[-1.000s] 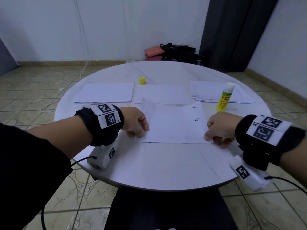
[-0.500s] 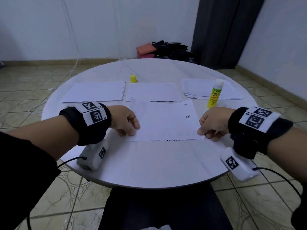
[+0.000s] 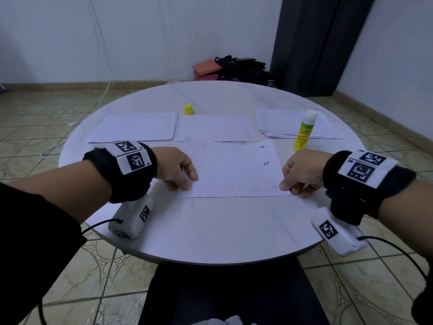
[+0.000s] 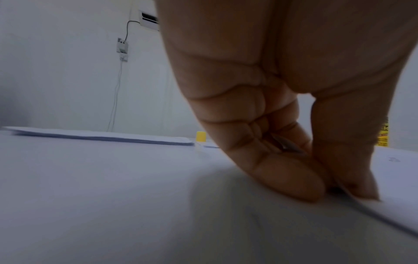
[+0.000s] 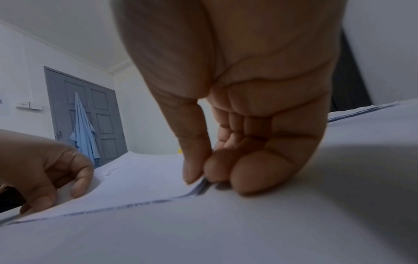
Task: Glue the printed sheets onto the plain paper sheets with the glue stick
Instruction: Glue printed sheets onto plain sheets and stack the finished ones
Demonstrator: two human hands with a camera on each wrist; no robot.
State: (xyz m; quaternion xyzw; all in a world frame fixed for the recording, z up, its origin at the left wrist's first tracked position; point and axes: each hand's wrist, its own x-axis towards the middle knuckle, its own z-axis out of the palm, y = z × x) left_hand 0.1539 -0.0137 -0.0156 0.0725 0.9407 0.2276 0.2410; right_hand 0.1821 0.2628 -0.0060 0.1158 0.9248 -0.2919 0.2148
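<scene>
Left hand (image 3: 178, 168) and right hand (image 3: 301, 171) each pinch a near corner of the white printed paper sheet (image 3: 234, 170).
Sheet lies flat on round white counter (image 3: 210, 231); uncapped yellow glue stick (image 3: 304, 131) stands upright beyond right hand.

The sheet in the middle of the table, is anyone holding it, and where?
Yes. The left hand pinches the sheet at its near left corner, and the right hand pinches its near right corner.
</scene>
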